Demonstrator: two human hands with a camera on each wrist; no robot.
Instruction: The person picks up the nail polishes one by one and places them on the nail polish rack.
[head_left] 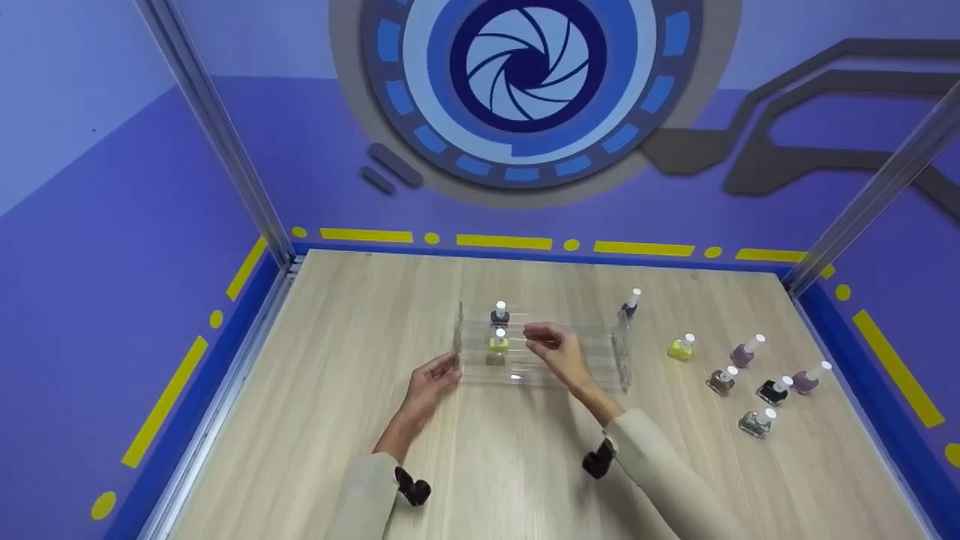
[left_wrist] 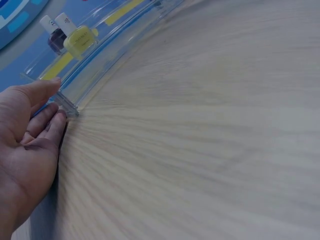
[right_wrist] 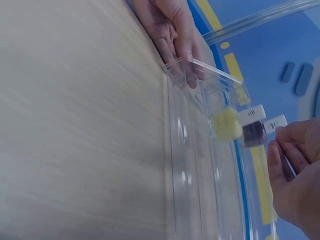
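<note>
Pinching clear rack: left hand; right hand, fingers parted, just beside dark bottle.

Right wrist view: the picture's edges crop the right hand and clear rack; the yellow bottle is blurred. Head view: round wall emblem cut off at top

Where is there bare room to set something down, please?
Bare wood lies from the left hand to the table's left edge, and between the sleeves, in front of the clear rack. The right side is crowded with six polish bottles, as is the rack's left end, holding a yellow bottle and a dark one.
</note>
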